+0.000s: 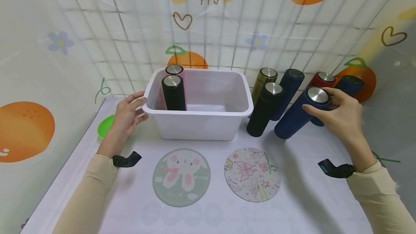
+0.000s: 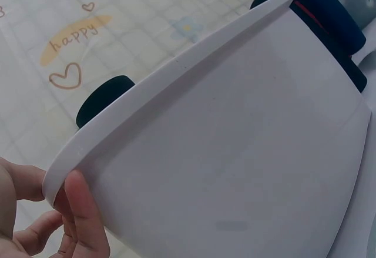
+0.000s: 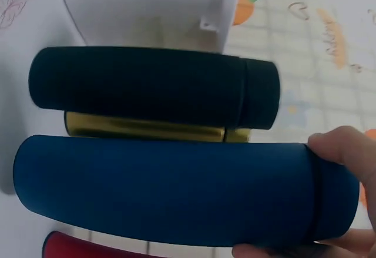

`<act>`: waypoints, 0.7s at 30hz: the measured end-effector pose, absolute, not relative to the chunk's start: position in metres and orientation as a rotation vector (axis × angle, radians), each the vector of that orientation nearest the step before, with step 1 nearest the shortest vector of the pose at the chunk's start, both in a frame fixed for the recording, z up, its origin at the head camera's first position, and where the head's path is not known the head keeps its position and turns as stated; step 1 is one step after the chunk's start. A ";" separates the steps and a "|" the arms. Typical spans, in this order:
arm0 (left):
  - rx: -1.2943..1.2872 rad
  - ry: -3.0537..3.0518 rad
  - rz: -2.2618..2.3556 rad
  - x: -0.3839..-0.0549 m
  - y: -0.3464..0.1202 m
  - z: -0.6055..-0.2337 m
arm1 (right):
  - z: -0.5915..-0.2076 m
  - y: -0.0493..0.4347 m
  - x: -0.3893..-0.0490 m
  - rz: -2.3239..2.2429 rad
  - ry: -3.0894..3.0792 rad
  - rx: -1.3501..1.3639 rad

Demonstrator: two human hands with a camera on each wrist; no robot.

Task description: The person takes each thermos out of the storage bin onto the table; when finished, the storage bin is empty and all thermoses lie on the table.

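My left hand (image 1: 128,116) pinches the left end of the rim of a white plastic tub (image 1: 198,125); in the left wrist view the fingers (image 2: 87,211) lie against the wall under the lip. Inside the tub, at its left, stand a black thermos bottle (image 1: 174,95) and a pink one (image 1: 180,72), both with silver-topped lids. On the right, my right hand (image 1: 346,113) grips a dark blue thermos bottle (image 1: 294,116) around its lid, thumb on the near side. Just left of that bottle stands another black thermos bottle (image 1: 264,111), outside the tub.
Gold (image 1: 264,78), blue (image 1: 290,86) and red (image 1: 321,78) bottles stand behind, with another blue bottle (image 1: 349,84) at far right. Two round mats, a rabbit one (image 1: 182,190) and a butterfly one (image 1: 251,187), lie in front. A green bowl (image 1: 105,126) sits behind the left forearm.
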State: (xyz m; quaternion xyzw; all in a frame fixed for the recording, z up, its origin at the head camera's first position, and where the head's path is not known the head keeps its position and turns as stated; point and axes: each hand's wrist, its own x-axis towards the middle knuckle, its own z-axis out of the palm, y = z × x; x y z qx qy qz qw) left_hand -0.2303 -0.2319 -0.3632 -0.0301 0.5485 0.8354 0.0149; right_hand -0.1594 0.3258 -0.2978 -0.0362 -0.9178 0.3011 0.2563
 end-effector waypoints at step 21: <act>-0.101 1.714 2.599 -0.230 -0.232 -0.363 | -0.321 0.330 -0.213 0.873 -2.605 -0.131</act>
